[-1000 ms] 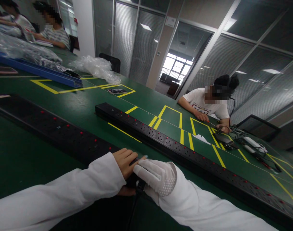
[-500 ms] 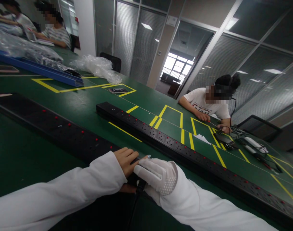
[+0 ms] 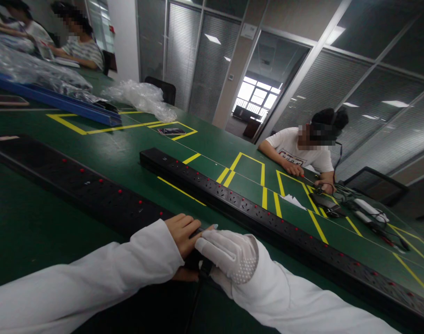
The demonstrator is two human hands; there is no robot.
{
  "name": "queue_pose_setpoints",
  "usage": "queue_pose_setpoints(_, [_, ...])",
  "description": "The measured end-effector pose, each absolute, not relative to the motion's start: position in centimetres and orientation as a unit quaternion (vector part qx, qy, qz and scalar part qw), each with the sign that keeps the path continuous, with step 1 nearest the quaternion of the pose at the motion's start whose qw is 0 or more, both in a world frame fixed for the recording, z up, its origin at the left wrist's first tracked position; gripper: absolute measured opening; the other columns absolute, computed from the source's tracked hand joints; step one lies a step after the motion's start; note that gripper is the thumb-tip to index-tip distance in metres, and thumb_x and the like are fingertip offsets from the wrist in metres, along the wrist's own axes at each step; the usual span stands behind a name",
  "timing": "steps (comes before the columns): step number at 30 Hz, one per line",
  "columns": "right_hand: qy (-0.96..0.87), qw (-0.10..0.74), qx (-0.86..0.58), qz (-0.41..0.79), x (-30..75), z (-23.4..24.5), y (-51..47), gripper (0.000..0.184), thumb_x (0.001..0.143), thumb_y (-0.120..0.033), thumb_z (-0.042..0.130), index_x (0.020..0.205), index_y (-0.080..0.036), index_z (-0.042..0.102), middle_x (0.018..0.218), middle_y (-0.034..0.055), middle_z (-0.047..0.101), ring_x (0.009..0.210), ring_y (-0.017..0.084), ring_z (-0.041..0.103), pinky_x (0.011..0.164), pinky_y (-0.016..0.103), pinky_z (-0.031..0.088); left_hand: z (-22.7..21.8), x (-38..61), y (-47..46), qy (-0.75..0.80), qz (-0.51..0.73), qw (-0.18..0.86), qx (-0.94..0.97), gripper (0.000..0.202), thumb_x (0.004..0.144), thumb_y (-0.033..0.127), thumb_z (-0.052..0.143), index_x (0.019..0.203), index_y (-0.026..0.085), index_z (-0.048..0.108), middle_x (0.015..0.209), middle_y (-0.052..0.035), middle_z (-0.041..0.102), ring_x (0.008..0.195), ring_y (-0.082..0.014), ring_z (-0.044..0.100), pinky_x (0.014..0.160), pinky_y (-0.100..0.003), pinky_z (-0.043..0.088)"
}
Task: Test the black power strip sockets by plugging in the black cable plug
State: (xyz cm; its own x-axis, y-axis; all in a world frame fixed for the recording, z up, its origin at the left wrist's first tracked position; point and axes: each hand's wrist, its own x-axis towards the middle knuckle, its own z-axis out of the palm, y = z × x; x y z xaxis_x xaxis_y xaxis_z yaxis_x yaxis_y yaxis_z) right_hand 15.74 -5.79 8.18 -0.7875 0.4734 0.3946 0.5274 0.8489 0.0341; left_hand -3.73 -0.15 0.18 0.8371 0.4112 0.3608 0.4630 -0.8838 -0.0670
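A long black power strip (image 3: 103, 195) with red switches lies at a slant on the near left. My left hand (image 3: 184, 232), bare, is wrapped over its near end, with the thumb underneath. Right beside it, touching, is my right hand (image 3: 225, 253) in a white glove with dotted grip. Its fingers curl round a black plug (image 3: 205, 268) at the strip's end, and a black cord runs down from there. How the plug meets the strip is hidden by both hands. A second long black power strip (image 3: 246, 204) lies just beyond my hands.
Yellow tape (image 3: 251, 157) marks the green table (image 3: 212, 134). Clear plastic wrap (image 3: 142, 97), a blue channel (image 3: 75, 104) and a phone (image 3: 172, 131) lie at the back left. Across the table a co-worker (image 3: 302, 148) handles a tool near tangled cables (image 3: 365, 204).
Both hands keep the same grip in the same place. My right hand and the plug have shifted very slightly to the right.
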Motion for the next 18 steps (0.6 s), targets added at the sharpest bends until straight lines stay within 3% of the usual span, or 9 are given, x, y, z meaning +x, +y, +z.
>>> queue_pose_setpoints(4, [-0.939,0.186,-0.273,-0.101,15.61,8.03,-6.03,0.031,0.084,-0.023,0.051,0.112,-0.012,0.057,0.105,0.0107,0.066,0.09,0.023,0.065,0.074,0.035,0.056,-0.03,-3.65,-0.21,-0.23,-0.181,0.087,-0.952,0.077,0.073,0.057,0.055,0.134,0.012,0.04,0.099,-0.015,0.057,0.082,-0.0296,0.053,0.071,-0.042,0.041])
queue_pose_setpoints(9, [-0.945,0.19,-0.264,-0.044,15.88,7.96,-5.56,0.037,0.082,-0.017,0.05,0.118,-0.01,0.053,0.11,0.0121,0.064,0.1,0.02,0.062,0.085,0.03,0.052,-0.13,-3.65,-0.2,-0.233,-0.19,0.078,-0.95,0.077,0.073,0.058,0.055,0.134,0.013,0.04,0.1,-0.0144,0.056,0.082,-0.0288,0.053,0.071,-0.042,0.042])
queue_pose_setpoints(14, [-0.94,0.228,-0.252,-0.023,16.03,7.81,-5.21,0.034,0.086,-0.019,0.046,0.117,-0.008,0.054,0.111,0.0118,0.064,0.101,0.018,0.061,0.085,0.027,0.051,-0.16,-3.73,-0.02,-0.221,-0.198,0.065,-0.953,0.074,0.073,0.058,0.056,0.129,0.011,0.044,0.099,-0.0155,0.056,0.082,-0.0298,0.053,0.07,-0.044,0.043])
queue_pose_setpoints(18, [-0.941,0.209,-0.261,-0.048,15.93,7.75,-5.4,0.037,0.082,-0.019,0.052,0.117,-0.009,0.054,0.109,0.0116,0.064,0.098,0.02,0.062,0.081,0.029,0.053,-0.37,-3.73,0.1,-0.222,-0.183,0.084,-0.954,0.066,0.075,0.05,0.057,0.128,0.012,0.046,0.1,-0.015,0.057,0.081,-0.0289,0.054,0.069,-0.042,0.043])
